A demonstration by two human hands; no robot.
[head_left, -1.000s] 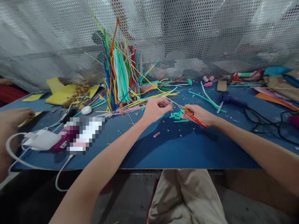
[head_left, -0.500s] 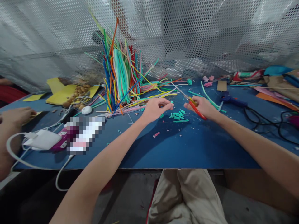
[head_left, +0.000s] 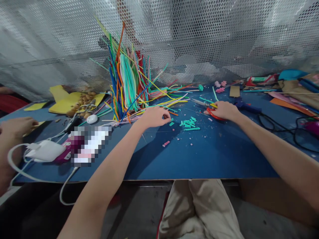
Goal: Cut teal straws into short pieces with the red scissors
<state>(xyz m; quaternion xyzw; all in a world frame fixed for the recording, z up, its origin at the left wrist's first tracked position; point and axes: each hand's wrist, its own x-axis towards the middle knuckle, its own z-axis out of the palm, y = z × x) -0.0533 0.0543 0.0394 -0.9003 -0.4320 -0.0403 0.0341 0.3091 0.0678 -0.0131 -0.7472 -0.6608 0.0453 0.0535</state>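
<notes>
My left hand (head_left: 157, 117) pinches a small green piece (head_left: 171, 119) between thumb and fingertips, just above the blue table. At the right, my right hand (head_left: 225, 111) is closed around the red handles of the scissors (head_left: 211, 112), whose blades point left and lie low over the table. Between my hands is a pile of short green cut pieces (head_left: 188, 122), with pink scraps (head_left: 166, 143) nearer the front edge. Long fuzzy stems (head_left: 129, 81) in many colours stand in a bundle behind my left hand.
At the left are a white charger (head_left: 47, 150), a blurred phone (head_left: 93, 144) and another person's hand (head_left: 18, 127). Yellow sheets (head_left: 65, 101) lie behind them. A dark blue tool (head_left: 249, 107) with a black cable is at the right. A perforated metal panel (head_left: 199, 39) stands behind.
My left hand has moved left, away from the scissors, with the green piece. My right hand has shifted slightly right, and the scissors have tipped lower toward the table.
</notes>
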